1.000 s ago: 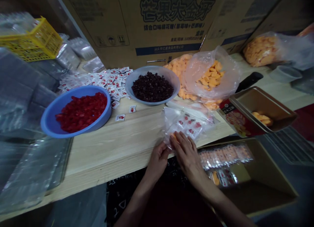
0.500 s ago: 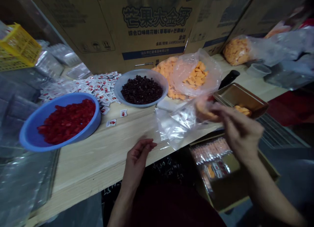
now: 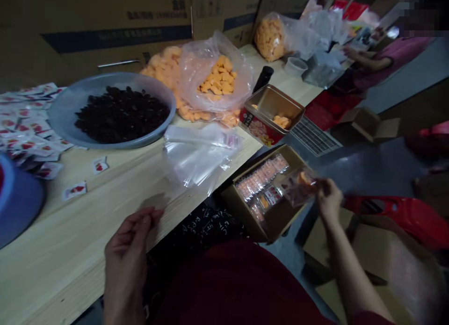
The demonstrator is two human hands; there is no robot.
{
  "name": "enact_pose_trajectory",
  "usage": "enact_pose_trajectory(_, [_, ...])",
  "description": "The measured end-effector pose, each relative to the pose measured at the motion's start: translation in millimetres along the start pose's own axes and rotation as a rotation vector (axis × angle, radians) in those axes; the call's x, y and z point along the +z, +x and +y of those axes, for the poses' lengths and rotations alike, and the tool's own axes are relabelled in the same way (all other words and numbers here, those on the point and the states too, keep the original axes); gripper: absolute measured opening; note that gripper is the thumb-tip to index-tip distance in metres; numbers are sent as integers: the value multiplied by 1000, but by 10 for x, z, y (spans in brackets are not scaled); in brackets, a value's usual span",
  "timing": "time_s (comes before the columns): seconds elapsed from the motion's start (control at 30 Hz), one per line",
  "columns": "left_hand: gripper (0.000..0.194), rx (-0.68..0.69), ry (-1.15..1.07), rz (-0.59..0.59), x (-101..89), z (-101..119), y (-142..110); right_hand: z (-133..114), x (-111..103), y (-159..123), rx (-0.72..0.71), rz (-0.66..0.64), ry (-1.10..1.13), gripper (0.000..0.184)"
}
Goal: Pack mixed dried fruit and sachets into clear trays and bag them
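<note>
My right hand (image 3: pixel 329 198) pinches the edge of a clear plastic packet (image 3: pixel 298 187) with an orange piece showing inside. It holds the packet over the right side of an open cardboard box (image 3: pixel 277 234) below the table edge. Rows of filled clear packets (image 3: pixel 261 175) lie in that box. Near the table's front edge my left hand (image 3: pixel 131 241) has its thumb and fingertips pressed together, with nothing seen between them. A fan of flat clear bags (image 3: pixel 196 159) lies on the table beyond my left hand.
A bowl of dark pieces (image 3: pixel 119 114), a blue bowl (image 3: pixel 21 198) and red-printed sachets (image 3: pixel 24 124) occupy the left. Orange pieces fill an open bag (image 3: pixel 217 77); a tin (image 3: pixel 270 110) stands at the edge. A person (image 3: pixel 389 65) sits far right. Cartons (image 3: pixel 375 250) stand low right.
My right hand has moved from above the table, by the bags, down and right over the cardboard box with the packet. The view has turned right; my left hand remains near the table edge.
</note>
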State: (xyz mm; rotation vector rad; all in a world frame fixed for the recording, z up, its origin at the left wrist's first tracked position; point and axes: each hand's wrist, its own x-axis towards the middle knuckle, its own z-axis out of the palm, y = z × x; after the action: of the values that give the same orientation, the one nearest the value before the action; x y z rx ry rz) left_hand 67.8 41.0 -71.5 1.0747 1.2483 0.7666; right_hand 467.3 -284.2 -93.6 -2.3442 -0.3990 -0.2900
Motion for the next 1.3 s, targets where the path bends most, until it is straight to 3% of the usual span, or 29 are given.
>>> enact_pose_trajectory(0.17, [31,32,92,45,76,66,27,655,533,-377,153,-77,-71,32])
enact_pose_trajectory(0.43, [32,-46,129,53,370,107,57,1285,817,-189,311,-150,-64,25])
enact_pose_trajectory(0.63, [29,-52,169,14,549,82,54,1347,1025,-556,358,-219,19,24])
enact_pose_trajectory(0.77, [33,-36,214,-30,572,78,60,1214,1113,-962,371,-304,122,23])
enact_pose_trajectory(0.87, [34,2,286,-76,763,97,-20,1084,1179,-1301,371,-415,226,23])
enact_pose_trajectory(0.97, [25,170,420,-350,1276,17,-221,1014,1246,-1543,392,-519,322,26])
enact_pose_trajectory(1.03, [22,356,502,-671,1764,-176,-376,1017,1274,-1593,415,-584,371,28])
enact_pose_trajectory(1.13, [36,665,661,-1225,2488,-697,-529,1101,1254,-1466,434,-734,426,37])
enact_pose_trajectory(1.2, [43,811,877,-1412,2834,-1118,-546,1214,1201,-1241,441,-842,437,42])
enact_pose_trajectory(1.3, [47,863,1167,-1520,3067,-1666,-480,1463,1132,-734,471,-916,386,42])
